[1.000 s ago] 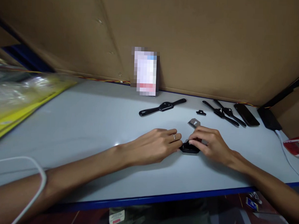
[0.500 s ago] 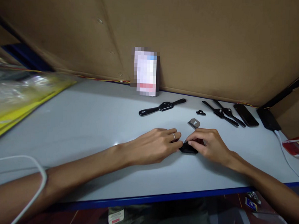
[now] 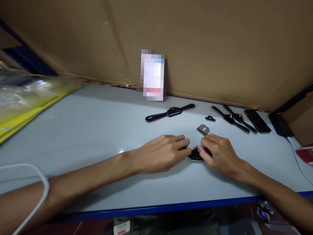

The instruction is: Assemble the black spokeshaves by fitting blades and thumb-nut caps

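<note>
A black spokeshave (image 3: 196,155) lies across the grey worktop in front of me, its handles mostly covered by my hands. My left hand (image 3: 172,150) is closed on its left end. At its right end, my right hand (image 3: 218,152) has its thumb and fingers curled round the tool. Just behind my right fingers is a loose steel blade (image 3: 203,128) with a slot. A small black cap piece (image 3: 210,118) rests beyond the blade. Another spokeshave body (image 3: 173,112) lies farther back to the left.
Two spokeshaves (image 3: 230,118) lie side by side at the back right, near a dark phone (image 3: 257,121) and a black box (image 3: 281,125) with a white cable. A blurred-out screen (image 3: 153,76) leans on the cardboard wall (image 3: 215,47). Plastic bags (image 3: 26,95) cover the left side.
My right fingers have shifted from pinching a thin, bright piece over the spokeshave to curling round its right end. More of its middle shows. My left hand has stayed put.
</note>
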{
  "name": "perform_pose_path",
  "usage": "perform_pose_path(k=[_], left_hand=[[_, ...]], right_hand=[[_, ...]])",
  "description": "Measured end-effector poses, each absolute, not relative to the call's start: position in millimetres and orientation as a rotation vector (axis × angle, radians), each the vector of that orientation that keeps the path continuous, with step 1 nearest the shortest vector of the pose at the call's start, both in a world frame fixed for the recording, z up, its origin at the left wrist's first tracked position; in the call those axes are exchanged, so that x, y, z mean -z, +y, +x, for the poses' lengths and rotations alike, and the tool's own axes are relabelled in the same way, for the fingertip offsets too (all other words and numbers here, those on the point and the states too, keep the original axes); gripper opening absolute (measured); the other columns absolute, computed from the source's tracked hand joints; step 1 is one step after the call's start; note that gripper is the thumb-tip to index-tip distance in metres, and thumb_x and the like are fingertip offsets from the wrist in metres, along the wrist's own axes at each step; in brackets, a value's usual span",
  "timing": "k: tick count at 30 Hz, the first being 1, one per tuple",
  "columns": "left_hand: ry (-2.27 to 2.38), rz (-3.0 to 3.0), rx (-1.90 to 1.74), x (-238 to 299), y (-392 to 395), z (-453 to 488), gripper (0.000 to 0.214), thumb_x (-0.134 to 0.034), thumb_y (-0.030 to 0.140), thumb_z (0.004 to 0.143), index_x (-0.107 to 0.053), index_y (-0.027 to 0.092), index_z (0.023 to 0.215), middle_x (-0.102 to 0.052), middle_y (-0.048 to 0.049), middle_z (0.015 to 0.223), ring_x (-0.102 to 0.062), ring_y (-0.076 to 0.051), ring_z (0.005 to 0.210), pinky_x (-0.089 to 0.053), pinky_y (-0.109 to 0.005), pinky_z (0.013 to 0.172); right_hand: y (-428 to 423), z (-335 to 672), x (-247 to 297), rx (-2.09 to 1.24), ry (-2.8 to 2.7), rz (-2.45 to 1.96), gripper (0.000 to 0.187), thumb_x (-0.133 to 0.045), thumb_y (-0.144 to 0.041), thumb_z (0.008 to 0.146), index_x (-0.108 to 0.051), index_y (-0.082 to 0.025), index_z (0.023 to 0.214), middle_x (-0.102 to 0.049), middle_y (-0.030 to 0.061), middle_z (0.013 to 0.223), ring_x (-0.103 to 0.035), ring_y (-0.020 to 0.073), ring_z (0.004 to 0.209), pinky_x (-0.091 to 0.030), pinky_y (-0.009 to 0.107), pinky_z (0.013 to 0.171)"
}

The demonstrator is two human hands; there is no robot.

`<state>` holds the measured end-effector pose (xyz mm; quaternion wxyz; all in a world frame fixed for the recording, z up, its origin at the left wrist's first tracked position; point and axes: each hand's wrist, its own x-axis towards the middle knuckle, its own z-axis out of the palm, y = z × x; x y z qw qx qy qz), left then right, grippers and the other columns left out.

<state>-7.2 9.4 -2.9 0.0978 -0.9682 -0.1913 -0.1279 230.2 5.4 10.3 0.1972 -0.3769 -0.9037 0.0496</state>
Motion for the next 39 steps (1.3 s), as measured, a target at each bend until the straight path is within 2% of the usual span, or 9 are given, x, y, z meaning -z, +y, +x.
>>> perform_pose_path(k=[2,5,8,15,19,25,31,36,39], left_hand=[[-0.567,-2.864,0.378,3,10,-7,0.02,-0.043,0.004,0.093,-0.057,0.017,0.087,-0.059,-0.004,0.084,-0.052,-0.017,0.072,-0.042,-0.031,0.059],[-0.566,-2.864,0.375,3,10,-7,0.019,-0.044,0.005,0.094,-0.057,0.017,0.086,-0.059,-0.004,0.083,-0.052,-0.017,0.073,-0.042,-0.031,0.06],[-0.563,-2.861,0.398,3,10,-7,0.019,-0.044,0.006,0.095,-0.057,0.017,0.087,-0.059,-0.0035,0.082,-0.051,-0.017,0.072,-0.042,-0.03,0.06],[-0.569,-2.869,0.388,2,10,-7,0.021,-0.043,0.007,0.096,-0.058,0.017,0.085,-0.058,-0.0037,0.082,-0.051,-0.017,0.072,-0.041,-0.031,0.059],[-0.569,-2.865,0.373,2,10,-7,0.021,-0.043,0.008,0.097,-0.057,0.017,0.085,-0.058,-0.0039,0.083,-0.051,-0.017,0.072,-0.041,-0.031,0.059],[-0.579,-2.876,0.369,0,9,-7,0.022,-0.042,0.009,0.098,-0.058,0.017,0.086,-0.06,-0.0041,0.083,-0.051,-0.016,0.073,-0.041,-0.029,0.06],[-0.565,-2.876,0.38,1,10,-7,0.023,-0.042,0.007,0.096,-0.059,0.017,0.086,-0.059,-0.004,0.082,-0.052,-0.018,0.073,-0.042,-0.031,0.059],[-0.57,-2.856,0.367,2,10,-8,0.019,-0.044,0.007,0.096,-0.057,0.017,0.086,-0.059,-0.004,0.084,-0.052,-0.017,0.073,-0.042,-0.031,0.059],[-0.57,-2.86,0.356,2,10,-7,0.018,-0.044,0.008,0.096,-0.057,0.017,0.087,-0.06,-0.0042,0.084,-0.052,-0.017,0.073,-0.042,-0.03,0.06]], right_hand=[[7,232,-14,-0.2,-2.468,-1.059,0.025,-0.051,-0.02,0.095,-0.061,-0.017,0.072,-0.057,0.0021,0.068,-0.047,0.0143,0.064,-0.035,0.03,0.062],[11,238,-22,-0.384,-2.375,-0.935,0.021,-0.051,-0.015,0.092,-0.07,-0.017,0.086,-0.059,0.0008,0.072,-0.05,0.0127,0.064,-0.038,0.028,0.063],[12,242,-24,-0.498,-2.451,-0.813,0.032,-0.046,-0.009,0.087,-0.075,-0.021,0.094,-0.059,0.001,0.076,-0.053,0.0127,0.067,-0.041,0.026,0.063],[13,243,-17,-0.274,-2.562,-0.888,0.031,-0.044,-0.009,0.087,-0.074,-0.016,0.084,-0.061,0.0041,0.078,-0.052,0.0129,0.065,-0.039,0.027,0.061],[11,243,-19,-0.381,-2.542,-0.819,0.03,-0.045,-0.006,0.083,-0.074,-0.016,0.078,-0.061,0.0025,0.074,-0.05,0.0106,0.061,-0.038,0.025,0.058],[10,244,-21,-0.51,-2.496,-0.778,0.033,-0.046,-0.006,0.08,-0.076,-0.019,0.078,-0.06,0.0002,0.072,-0.051,0.01,0.059,-0.039,0.024,0.057],[10,244,-22,-0.536,-2.534,-0.763,0.035,-0.047,-0.01,0.085,-0.079,-0.022,0.091,-0.059,0.0,0.073,-0.051,0.0114,0.062,-0.04,0.025,0.059],[11,245,-26,-0.461,-2.596,-0.858,0.036,-0.047,-0.012,0.09,-0.074,-0.016,0.113,-0.063,0.0031,0.081,-0.053,0.0136,0.068,-0.043,0.028,0.065],[12,247,-27,-0.416,-2.672,-0.925,0.03,-0.05,-0.016,0.092,-0.073,-0.017,0.11,-0.063,0.0043,0.085,-0.054,0.0145,0.07,-0.042,0.029,0.066]])
